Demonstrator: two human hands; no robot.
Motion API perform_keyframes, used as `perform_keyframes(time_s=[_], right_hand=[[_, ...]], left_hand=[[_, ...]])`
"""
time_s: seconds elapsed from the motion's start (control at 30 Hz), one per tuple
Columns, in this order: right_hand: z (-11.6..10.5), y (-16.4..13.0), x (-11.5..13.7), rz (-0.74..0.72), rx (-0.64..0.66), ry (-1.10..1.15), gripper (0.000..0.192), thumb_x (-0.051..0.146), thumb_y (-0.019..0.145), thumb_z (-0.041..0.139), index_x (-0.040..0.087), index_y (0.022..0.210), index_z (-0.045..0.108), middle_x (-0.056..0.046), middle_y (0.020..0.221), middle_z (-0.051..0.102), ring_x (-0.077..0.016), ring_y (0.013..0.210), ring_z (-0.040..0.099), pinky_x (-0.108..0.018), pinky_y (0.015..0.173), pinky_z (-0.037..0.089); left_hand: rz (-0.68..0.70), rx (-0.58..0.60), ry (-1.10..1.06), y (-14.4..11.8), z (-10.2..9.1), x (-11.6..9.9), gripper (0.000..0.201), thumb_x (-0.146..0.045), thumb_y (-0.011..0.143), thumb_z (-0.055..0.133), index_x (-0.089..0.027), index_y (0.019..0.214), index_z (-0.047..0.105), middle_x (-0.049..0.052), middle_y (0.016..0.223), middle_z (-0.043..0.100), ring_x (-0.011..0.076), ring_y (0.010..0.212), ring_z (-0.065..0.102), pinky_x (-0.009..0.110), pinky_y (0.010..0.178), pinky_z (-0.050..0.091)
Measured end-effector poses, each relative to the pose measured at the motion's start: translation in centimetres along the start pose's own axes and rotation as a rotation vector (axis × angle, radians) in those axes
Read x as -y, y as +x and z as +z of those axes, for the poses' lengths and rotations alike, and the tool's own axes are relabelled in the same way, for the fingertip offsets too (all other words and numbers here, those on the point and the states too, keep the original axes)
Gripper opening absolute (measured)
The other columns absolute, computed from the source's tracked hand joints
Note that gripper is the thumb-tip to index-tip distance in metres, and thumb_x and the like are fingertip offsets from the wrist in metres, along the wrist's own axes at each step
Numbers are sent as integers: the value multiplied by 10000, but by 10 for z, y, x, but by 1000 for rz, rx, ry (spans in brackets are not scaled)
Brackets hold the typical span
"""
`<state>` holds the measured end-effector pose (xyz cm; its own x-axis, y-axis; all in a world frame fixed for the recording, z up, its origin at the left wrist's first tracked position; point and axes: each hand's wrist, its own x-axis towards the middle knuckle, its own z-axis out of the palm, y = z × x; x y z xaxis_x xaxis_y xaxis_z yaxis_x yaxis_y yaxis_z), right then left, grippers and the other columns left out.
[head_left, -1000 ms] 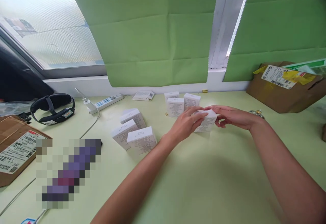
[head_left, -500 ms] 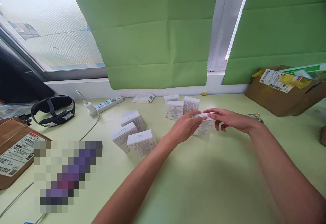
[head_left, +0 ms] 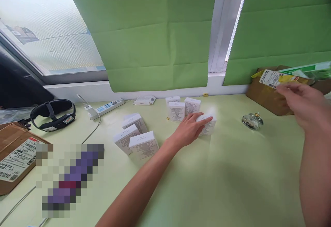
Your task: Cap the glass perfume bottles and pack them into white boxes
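Bare tabletop [head_left: 219, 185] lies open toward six o'clock; white boxes [head_left: 141, 141] crowd ten o'clock, a glass bottle [head_left: 252, 121] two o'clock.

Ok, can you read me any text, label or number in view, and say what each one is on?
Nothing reads clearly.
White boxes: printed lines, too small.
Box under the left hand: print too blurred.
Shipping label on the right cardboard box: barcode, unreadable.
Label on the left cardboard box: barcodes, too blurred.

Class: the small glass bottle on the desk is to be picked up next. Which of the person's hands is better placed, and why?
Probably the right hand: it is raised, empty and nearer the glass bottle. The left hand rests on a white box.
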<state>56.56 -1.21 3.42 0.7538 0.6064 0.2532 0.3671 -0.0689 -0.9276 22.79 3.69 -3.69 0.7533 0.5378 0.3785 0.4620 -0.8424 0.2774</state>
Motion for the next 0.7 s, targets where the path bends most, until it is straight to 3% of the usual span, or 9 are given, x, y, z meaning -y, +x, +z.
perform_keyframes(time_s=[0.13, 0.23, 0.47, 0.57, 0.7], right_hand=[[-2, 8, -12, 53, 83, -58, 225, 363, 770, 767, 246, 907, 633, -70, 979, 647, -199, 815, 618, -360, 682, 489], [-3, 9, -12, 58, 101, -55, 260, 369, 763, 780, 255, 937, 623, -56, 1009, 633, -196, 860, 620, -344, 710, 498], [-3, 5, -5, 61, 124, -12, 250, 369, 786, 765, 266, 971, 633, -50, 984, 649, -196, 838, 639, -357, 753, 507], [-4, 6, -7, 45, 118, -9, 228, 354, 792, 761, 268, 968, 645, -53, 995, 663, -196, 840, 640, -361, 762, 496], [-6, 8, -10, 38, 118, -13, 221, 359, 804, 757, 263, 981, 666, -51, 983, 682, -180, 813, 643, -340, 728, 485]], left_hand=[[-34, -6, -8, 1, -3, -3, 462, -206, 1035, 353, -336, 1465, 461, 124, 1355, 531, 264, 1135, 595, 419, 886, 544], [-55, 64, -34, 0, -18, -9, 477, -204, 1030, 369, -296, 1497, 414, 119, 1344, 556, 262, 1145, 596, 388, 859, 549], [-82, 83, 21, -14, -98, -13, 446, -233, 1010, 444, -259, 1453, 486, 100, 1317, 624, 267, 1237, 534, 416, 1016, 472], [-115, 79, 63, -12, -137, 5, 436, -268, 989, 497, -267, 1424, 529, 70, 1297, 657, 258, 1207, 551, 412, 1023, 457], [-296, 46, 23, -4, -173, 55, 464, -372, 926, 588, -231, 1368, 592, 79, 1225, 702, 234, 1039, 640, 379, 920, 508]])
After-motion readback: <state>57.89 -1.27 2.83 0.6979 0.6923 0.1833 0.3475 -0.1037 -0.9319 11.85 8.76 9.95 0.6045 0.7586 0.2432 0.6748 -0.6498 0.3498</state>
